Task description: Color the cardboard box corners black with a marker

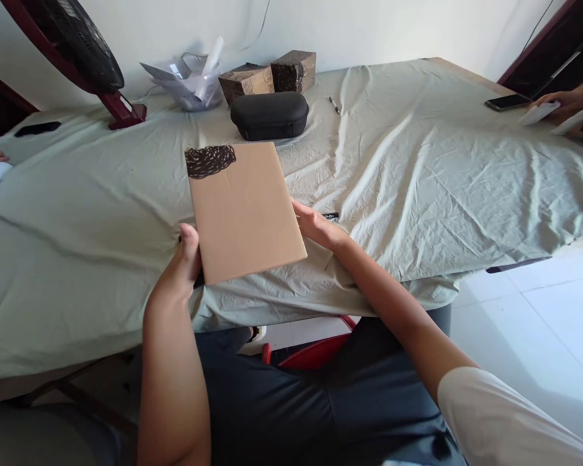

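Note:
A brown cardboard box point(245, 217) is held tilted up over the near edge of the table, its broad face toward me. Dark, dense scribbling covers its upper left corner. My left hand point(185, 259) grips the lower left side with the thumb up; its other fingers are hidden behind the box. On the right side, my right hand point(315, 223) is closed against the edge, with the fingertips partly out of sight. A black marker point(330, 215) lies on the cloth just behind my right hand.
On the cloth-covered table point(447, 188) stand a black case point(269, 116), two patterned boxes point(247, 81), a clear plastic basket point(189, 90) and a fan point(121, 110). A pen point(334, 105) and phones point(508, 102) lie there. Other people's hands point(571, 103) show at both sides.

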Available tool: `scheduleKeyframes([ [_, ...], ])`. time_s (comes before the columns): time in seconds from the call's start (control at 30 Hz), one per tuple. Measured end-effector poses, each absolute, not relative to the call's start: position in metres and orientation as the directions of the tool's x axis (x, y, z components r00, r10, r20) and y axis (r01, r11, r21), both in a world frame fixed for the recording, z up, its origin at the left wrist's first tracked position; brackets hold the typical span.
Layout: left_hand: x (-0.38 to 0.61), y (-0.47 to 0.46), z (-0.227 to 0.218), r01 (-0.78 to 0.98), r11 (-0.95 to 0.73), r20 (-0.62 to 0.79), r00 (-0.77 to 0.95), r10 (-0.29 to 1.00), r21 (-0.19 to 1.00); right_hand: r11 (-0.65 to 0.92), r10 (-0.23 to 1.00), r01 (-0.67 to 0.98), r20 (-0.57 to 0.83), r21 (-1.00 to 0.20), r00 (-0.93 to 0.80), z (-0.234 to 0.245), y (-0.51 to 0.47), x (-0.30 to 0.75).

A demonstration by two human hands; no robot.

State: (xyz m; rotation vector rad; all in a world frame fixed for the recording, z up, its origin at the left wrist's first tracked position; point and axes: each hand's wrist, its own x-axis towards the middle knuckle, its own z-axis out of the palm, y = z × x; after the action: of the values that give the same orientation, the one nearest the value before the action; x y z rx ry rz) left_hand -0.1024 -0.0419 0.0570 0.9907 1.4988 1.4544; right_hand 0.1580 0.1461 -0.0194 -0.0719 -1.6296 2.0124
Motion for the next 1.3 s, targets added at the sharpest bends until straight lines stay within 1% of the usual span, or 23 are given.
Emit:
scheduleKeyframes([
  [0.03, -0.101, -0.043, 0.059, 0.009, 0.013, -0.009, -0.337, 0.942, 1.000, -0.098, 0.431, -0.389, 0.313, -0.916, -0.846, -0.020, 0.147, 0.159],
  [0.1, -0.098, -0.045, 0.064, 0.062, -0.015, 0.036, -0.350, 0.936, 0.998, -0.056, 0.427, -0.425, 0.363, -0.903, -0.828, -0.020, 0.147, 0.159],
  [0.2, -0.094, -0.042, 0.066, 0.110, -0.053, 0.090, -0.360, 0.929, 0.992, 0.042, 0.475, -0.442, 0.407, -0.896, -0.780, -0.018, 0.146, 0.155],
  [0.3, -0.091, -0.040, 0.063, 0.139, -0.042, 0.086, -0.323, 0.942, 0.989, 0.183, 0.538, -0.358, 0.398, -0.916, -0.743, -0.016, 0.142, 0.150],
  [0.4, -0.089, -0.042, 0.062, 0.107, -0.041, 0.069, -0.276, 0.959, 0.993, 0.296, 0.585, -0.260, 0.390, -0.919, -0.711, -0.015, 0.139, 0.150],
  [0.47, -0.088, -0.046, 0.067, 0.040, -0.037, 0.046, -0.241, 0.969, 0.998, 0.360, 0.591, -0.224, 0.408, -0.905, -0.696, -0.016, 0.138, 0.152],
  [0.53, -0.087, -0.051, 0.075, -0.031, -0.004, -0.003, -0.240, 0.971, 1.000, 0.436, 0.566, -0.195, 0.436, -0.878, -0.699, -0.017, 0.139, 0.153],
  [0.63, -0.086, -0.058, 0.085, -0.100, 0.097, -0.125, -0.324, 0.938, 0.990, 0.567, 0.490, -0.169, 0.495, -0.806, -0.717, -0.018, 0.141, 0.154],
  [0.7, -0.086, -0.061, 0.088, -0.111, 0.142, -0.174, -0.369, 0.913, 0.984, 0.626, 0.447, -0.161, 0.520, -0.763, -0.728, -0.016, 0.143, 0.154],
  [0.77, -0.085, -0.063, 0.087, -0.098, 0.149, -0.175, -0.370, 0.912, 0.984, 0.641, 0.437, -0.152, 0.520, -0.753, -0.734, -0.015, 0.143, 0.154],
  [0.87, -0.082, -0.064, 0.085, -0.057, 0.126, -0.138, -0.347, 0.928, 0.990, 0.629, 0.448, -0.142, 0.505, -0.765, -0.738, -0.014, 0.143, 0.154],
  [1.07, -0.074, -0.063, 0.093, 0.014, 0.114, -0.099, -0.398, 0.912, 0.993, 0.645, 0.442, -0.158, 0.534, -0.747, -0.721, -0.017, 0.143, 0.155],
  [1.17, -0.073, -0.064, 0.096, 0.005, 0.124, -0.112, -0.382, 0.917, 0.992, 0.634, 0.463, -0.141, 0.520, -0.760, -0.718, -0.017, 0.144, 0.154],
  [1.3, -0.073, -0.063, 0.092, 0.035, 0.132, -0.105, -0.424, 0.900, 0.991, 0.622, 0.489, -0.125, 0.509, -0.773, -0.708, -0.018, 0.144, 0.153],
])
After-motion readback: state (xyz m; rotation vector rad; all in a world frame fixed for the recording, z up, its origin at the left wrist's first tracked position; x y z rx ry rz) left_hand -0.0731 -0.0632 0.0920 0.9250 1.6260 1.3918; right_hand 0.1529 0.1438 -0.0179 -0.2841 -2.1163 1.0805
